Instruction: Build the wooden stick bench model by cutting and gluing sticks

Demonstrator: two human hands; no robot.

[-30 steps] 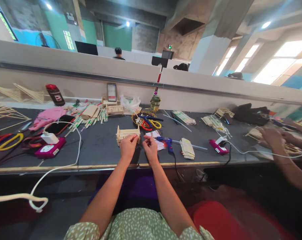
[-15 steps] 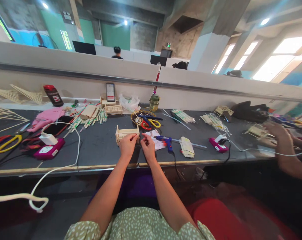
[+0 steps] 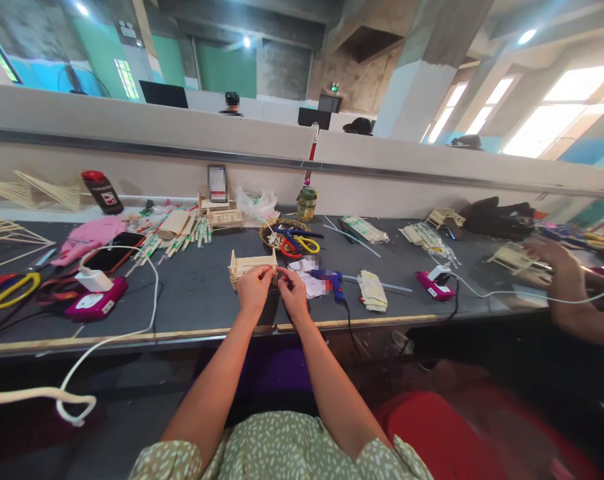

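A small frame model of pale wooden sticks (image 3: 239,261) stands on the dark table in front of me. My left hand (image 3: 255,291) is closed at its near right side, thumb and fingertips pinched on the frame. Just right of it, my right hand (image 3: 293,293) is closed too, its fingertips bunched by the model's right end. Whatever those fingertips hold is too small to make out. A blue glue gun (image 3: 336,283) lies to the right of my right hand, on a white paper (image 3: 315,285).
Behind the model sits a basket (image 3: 268,235) with scissors (image 3: 309,245) on it. A folded cloth (image 3: 373,291) lies right of the glue gun. Purple power strips (image 3: 99,299) stand on both sides, trailing white cables. A co-worker's arm (image 3: 567,287) reaches in at the right.
My right hand has moved slightly left, closer to my left hand and the model's right end. The view has shifted a little; the left hand stays at the model.
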